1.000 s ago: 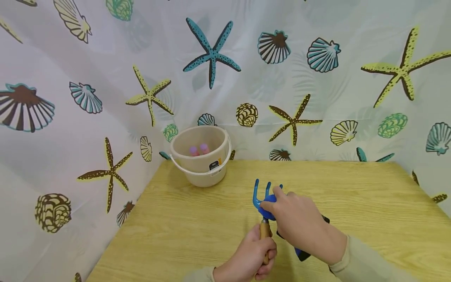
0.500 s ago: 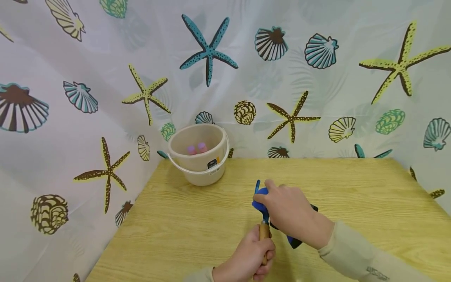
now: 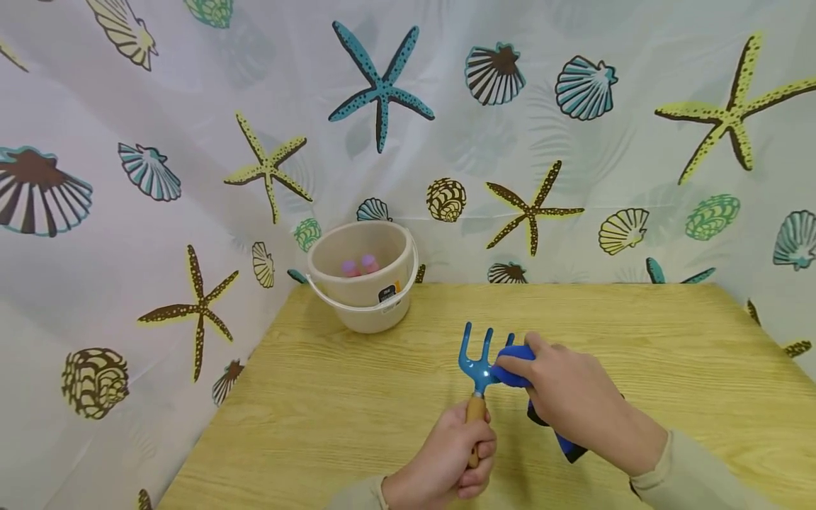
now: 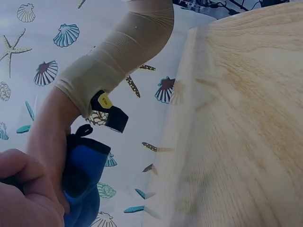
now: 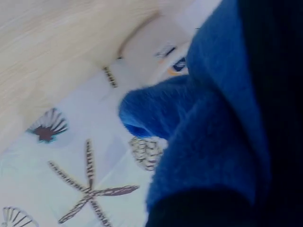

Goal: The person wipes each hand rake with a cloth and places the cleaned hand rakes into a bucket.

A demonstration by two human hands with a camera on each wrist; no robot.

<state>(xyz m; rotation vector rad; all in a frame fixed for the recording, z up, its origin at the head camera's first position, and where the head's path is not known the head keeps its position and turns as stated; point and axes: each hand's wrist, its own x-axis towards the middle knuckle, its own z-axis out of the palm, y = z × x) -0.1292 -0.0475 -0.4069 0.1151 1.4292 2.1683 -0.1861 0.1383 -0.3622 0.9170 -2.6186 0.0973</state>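
Note:
My left hand grips the wooden handle of a small blue hand fork, its three prongs pointing away above the table. My right hand pinches a bunched blue cloth against the right side of the fork's head, overlapping the right prong's base. The cloth's dark-edged end hangs down under the right hand. Fuzzy blue folds of this cloth fill much of the right wrist view. In the left wrist view, the cloth hangs beside the right forearm.
A cream bucket with a white handle stands at the table's back left. Inside it are two pink things with purple tops. A curtain printed with shells and starfish surrounds the wooden table at the back and sides.
The right hand and cloth moved left over the fork's head, covering most of it, then back right to its right edge, exposing the prongs. The left hand keeps its grip on the handle.

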